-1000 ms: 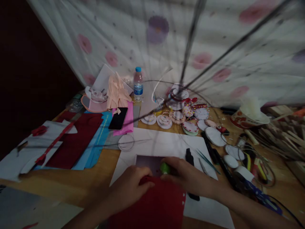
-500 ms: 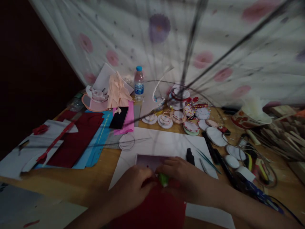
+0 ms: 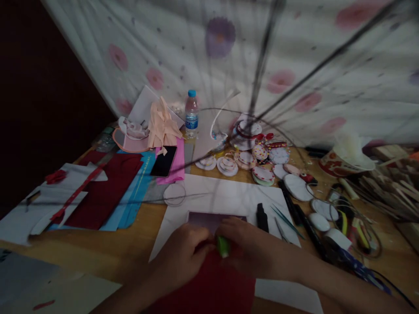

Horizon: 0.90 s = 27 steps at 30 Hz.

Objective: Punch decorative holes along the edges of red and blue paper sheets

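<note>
A dark red sheet lies at the near edge, partly over a large white sheet. My left hand is closed on the red sheet's upper edge. My right hand is closed round a small green tool, pressed against that same edge, right beside the left hand. A small purplish card lies just beyond my fingers. The fingertips are hidden in shadow.
On the wooden table are a black phone on pink paper, a water bottle, several round decorated discs, a black clip, tweezers, pens and cables right, and red and blue sheets left.
My hands have drawn closer together on the red sheet's edge. The green tool has moved slightly left and nearer to me. The view has shifted a little.
</note>
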Each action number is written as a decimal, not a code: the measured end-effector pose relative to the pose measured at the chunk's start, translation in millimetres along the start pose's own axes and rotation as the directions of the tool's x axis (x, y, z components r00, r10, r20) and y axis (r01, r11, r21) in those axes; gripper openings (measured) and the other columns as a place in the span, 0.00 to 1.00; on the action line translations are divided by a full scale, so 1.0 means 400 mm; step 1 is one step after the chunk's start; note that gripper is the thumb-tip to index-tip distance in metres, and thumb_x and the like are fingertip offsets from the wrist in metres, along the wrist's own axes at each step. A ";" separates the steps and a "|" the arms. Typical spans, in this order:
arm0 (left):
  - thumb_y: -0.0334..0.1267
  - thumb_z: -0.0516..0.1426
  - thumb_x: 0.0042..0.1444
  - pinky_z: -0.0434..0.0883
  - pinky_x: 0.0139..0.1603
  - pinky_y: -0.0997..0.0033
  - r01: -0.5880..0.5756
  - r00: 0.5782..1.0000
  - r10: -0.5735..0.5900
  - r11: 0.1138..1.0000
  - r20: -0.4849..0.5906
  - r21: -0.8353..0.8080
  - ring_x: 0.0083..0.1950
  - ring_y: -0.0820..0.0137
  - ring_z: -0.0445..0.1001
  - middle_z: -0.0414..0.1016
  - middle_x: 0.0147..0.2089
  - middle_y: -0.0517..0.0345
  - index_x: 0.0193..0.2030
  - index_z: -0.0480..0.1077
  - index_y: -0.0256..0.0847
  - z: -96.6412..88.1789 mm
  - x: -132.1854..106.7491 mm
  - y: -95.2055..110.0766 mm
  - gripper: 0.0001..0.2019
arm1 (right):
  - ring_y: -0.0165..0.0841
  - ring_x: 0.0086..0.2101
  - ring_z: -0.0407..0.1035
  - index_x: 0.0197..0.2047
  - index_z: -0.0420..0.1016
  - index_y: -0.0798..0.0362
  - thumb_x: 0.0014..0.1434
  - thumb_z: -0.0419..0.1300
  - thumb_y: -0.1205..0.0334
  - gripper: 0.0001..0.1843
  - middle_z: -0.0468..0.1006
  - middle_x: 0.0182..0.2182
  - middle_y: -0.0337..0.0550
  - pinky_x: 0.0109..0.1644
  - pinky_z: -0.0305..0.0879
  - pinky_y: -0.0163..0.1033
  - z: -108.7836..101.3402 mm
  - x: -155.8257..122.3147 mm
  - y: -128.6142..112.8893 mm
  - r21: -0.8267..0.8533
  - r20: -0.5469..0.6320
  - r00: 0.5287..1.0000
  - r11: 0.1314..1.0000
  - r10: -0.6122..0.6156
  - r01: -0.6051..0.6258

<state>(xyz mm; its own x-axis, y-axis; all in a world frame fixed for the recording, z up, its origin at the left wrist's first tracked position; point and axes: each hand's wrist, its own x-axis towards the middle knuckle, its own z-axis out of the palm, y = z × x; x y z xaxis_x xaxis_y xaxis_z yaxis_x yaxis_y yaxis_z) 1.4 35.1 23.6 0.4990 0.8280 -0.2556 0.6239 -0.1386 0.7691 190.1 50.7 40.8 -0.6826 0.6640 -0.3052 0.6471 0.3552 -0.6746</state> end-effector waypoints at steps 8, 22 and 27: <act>0.29 0.52 0.57 0.64 0.40 0.70 -0.006 1.000 0.006 1.000 -0.002 0.018 0.38 0.68 0.72 0.76 0.35 0.59 0.31 0.71 0.40 0.002 0.002 0.001 0.08 | 0.40 0.36 0.68 0.30 0.70 0.54 0.45 0.60 0.68 0.05 0.75 0.31 0.45 0.40 0.56 0.43 0.019 0.012 0.006 -0.259 -0.064 0.998 0.966 0.002 -0.018; 0.30 0.60 0.43 0.54 0.62 0.58 -0.240 0.971 0.238 0.961 0.030 0.139 0.53 0.58 0.68 0.74 0.52 0.49 0.57 0.60 0.38 0.028 0.042 0.016 0.31 | 0.45 0.44 0.70 0.42 0.75 0.58 0.45 0.58 0.68 0.18 0.78 0.41 0.53 0.47 0.55 0.47 0.046 0.025 0.015 -0.250 -0.045 0.999 0.968 -0.028 0.016; 0.31 0.62 0.44 0.56 0.61 0.57 -0.241 0.970 0.234 0.953 0.060 0.182 0.55 0.57 0.67 0.74 0.51 0.48 0.58 0.60 0.38 0.028 0.042 0.007 0.32 | 0.43 0.40 0.71 0.37 0.75 0.56 0.45 0.60 0.68 0.13 0.79 0.37 0.49 0.44 0.55 0.45 0.051 0.031 0.025 -0.217 -0.054 0.998 0.976 -0.033 0.021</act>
<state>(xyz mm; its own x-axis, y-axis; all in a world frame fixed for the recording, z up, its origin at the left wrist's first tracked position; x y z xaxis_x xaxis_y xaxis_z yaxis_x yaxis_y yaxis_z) 18.3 42.3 15.1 0.6664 0.7385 -0.1030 0.5838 -0.4308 0.6882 181.1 49.1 16.6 -0.6846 0.6862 -0.2460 0.6908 0.5032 -0.5192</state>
